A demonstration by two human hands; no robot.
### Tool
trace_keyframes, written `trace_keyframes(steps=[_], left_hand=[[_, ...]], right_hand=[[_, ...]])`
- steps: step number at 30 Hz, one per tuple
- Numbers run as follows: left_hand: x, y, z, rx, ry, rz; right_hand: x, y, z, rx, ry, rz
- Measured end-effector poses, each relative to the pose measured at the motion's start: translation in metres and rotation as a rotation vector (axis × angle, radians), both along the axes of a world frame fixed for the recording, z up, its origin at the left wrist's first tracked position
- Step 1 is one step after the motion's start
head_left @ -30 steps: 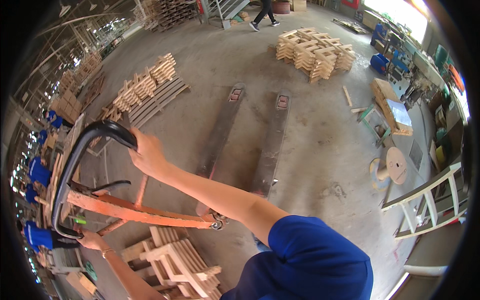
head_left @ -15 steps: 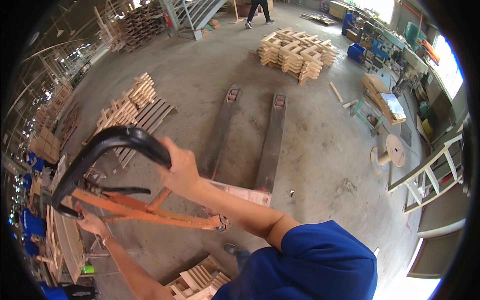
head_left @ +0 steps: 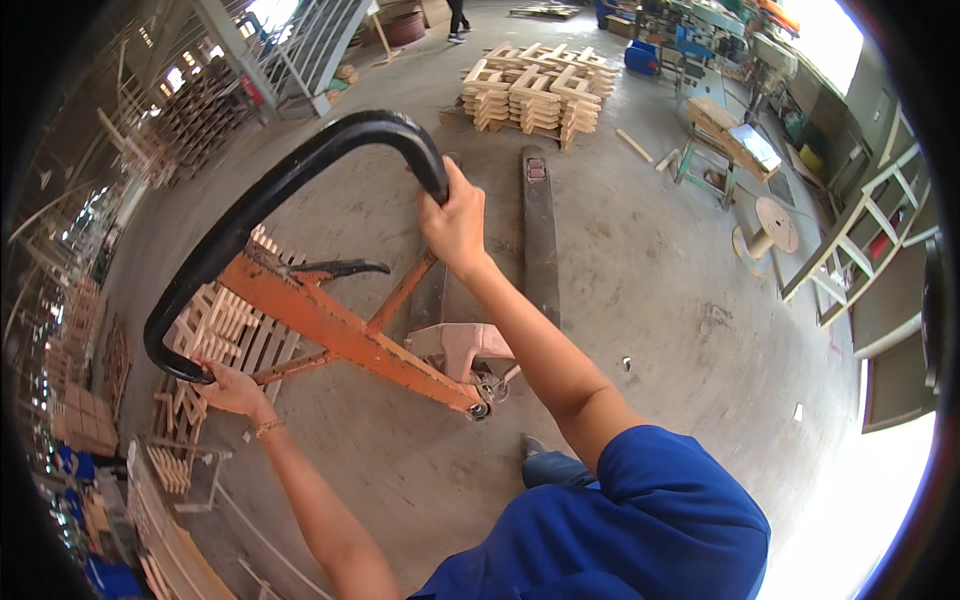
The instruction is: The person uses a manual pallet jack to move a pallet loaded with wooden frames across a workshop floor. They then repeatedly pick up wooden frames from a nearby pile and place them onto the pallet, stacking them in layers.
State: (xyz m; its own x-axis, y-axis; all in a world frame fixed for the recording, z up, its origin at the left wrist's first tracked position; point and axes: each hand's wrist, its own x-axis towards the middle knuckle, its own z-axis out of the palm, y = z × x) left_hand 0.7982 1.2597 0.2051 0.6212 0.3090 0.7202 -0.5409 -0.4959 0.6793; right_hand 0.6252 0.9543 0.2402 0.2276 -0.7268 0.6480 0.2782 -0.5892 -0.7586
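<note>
Both hands are on the black loop handle (head_left: 290,160) of an orange pallet jack. My right hand (head_left: 455,220) wraps round the handle's right end. At its lower left end, my left hand (head_left: 232,388) grips the tip, a bracelet on that wrist. From the handle an orange steel drawbar (head_left: 340,335) slopes down to a pivot by my foot. A dark lever (head_left: 345,268) sticks out inside the loop. Beyond the faded reddish base (head_left: 465,345), the right fork (head_left: 540,235) lies along the floor. My right hand and the drawbar partly hide the left fork (head_left: 430,290).
Ahead stands a stack of notched wooden pieces (head_left: 540,90). Wooden pieces lie on a pallet (head_left: 265,345) at left, behind the drawbar. To the right are a green-legged stand (head_left: 710,165), a cable spool (head_left: 775,225) and a leaning ladder (head_left: 870,235). A metal staircase (head_left: 310,55) rises far left.
The handle and both hands have moved up and to the right in view. The drawbar now covers part of the left fork. Both hands have kept their grip.
</note>
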Motion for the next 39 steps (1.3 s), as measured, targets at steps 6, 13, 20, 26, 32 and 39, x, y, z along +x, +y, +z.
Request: trace_keyframes(steps=[6,13,20,26,32,39], left_hand=[[0.142,-0.069,0.003,-0.027,0.05,-0.077],[0.275,-0.147,-0.007,-0.27,-0.079,-0.278],[0.548,-0.183,-0.013,-0.233,-0.089,-0.234],[0.779,-0.232,-0.022,-0.147,-0.006,-0.199],[0.995,-0.328,-0.02,-0.205,0.084,-0.465],[1.26,-0.463,-0.039,-0.126,-0.027,-0.678]], right_hand=[[0.168,-0.063,-0.017,0.022,-0.001,-0.105],[0.394,-0.168,-0.012,0.061,0.183,-0.175],[0.633,-0.208,-0.017,0.051,0.153,-0.176],[0.812,-0.225,-0.039,0.074,0.089,-0.232],[0.968,-0.28,-0.047,0.1,0.104,-0.438],[1.137,-0.315,-0.046,-0.025,-0.06,-0.644]])
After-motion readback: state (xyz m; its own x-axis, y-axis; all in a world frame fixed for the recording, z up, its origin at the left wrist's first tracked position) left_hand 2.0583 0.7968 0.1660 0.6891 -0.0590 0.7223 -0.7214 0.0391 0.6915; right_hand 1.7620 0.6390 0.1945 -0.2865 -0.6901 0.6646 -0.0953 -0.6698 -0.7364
